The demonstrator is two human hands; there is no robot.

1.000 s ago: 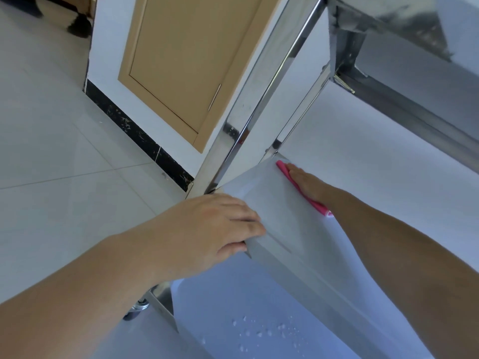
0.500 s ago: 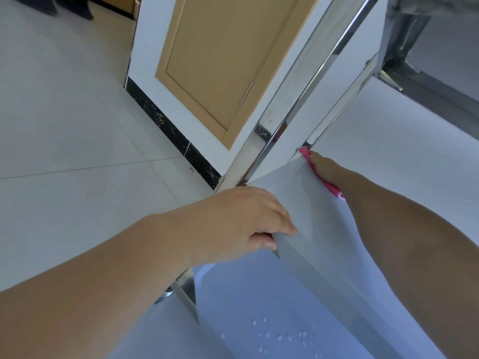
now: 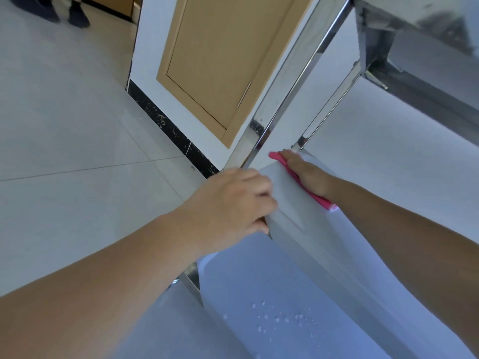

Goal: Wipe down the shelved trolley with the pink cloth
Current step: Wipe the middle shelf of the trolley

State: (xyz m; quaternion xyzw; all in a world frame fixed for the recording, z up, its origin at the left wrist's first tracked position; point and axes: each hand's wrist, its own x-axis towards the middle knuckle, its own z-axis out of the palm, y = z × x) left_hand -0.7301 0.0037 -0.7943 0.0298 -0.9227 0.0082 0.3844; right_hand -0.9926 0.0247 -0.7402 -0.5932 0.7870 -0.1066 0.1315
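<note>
At the corner of a steel trolley (image 3: 305, 221), beside a white wall, the middle shelf (image 3: 388, 161) is seen being gripped and wiped by a person's two bare hands. The shelf's near corner edge is held by the left hand (image 3: 233, 203), its fingers curled over the top of the rim and its thumb tucked underneath, so the grip is closed around the metal. The pink cloth (image 3: 287, 169) is pressed flat against the shelf surface, just inside the side rim, by the right hand (image 3: 305, 172); the fingers are laid out straight over the cloth and are pointed toward the far upright post (image 3: 331, 99), with one pink end shown past the fingertips and another at the wrist. How far the thumb is wrapped round the cloth cannot be told. A nearer, shiny upright post (image 3: 285, 81) is seen rising between the two hands. On the lower shelf (image 3: 259, 281), a scatter of water droplets (image 3: 280, 317) is caught below the left forearm. The underside of the top shelf (image 3: 427, 47) is visible at upper right. Behind the trolley, a tan cabinet door (image 3: 220, 60) with a slim handle is set in the wall above a black speckled skirting (image 3: 171, 128), and a pair of dark shoes (image 3: 77, 16) is seen on the pale tiled floor (image 3: 64, 125) at upper left
</note>
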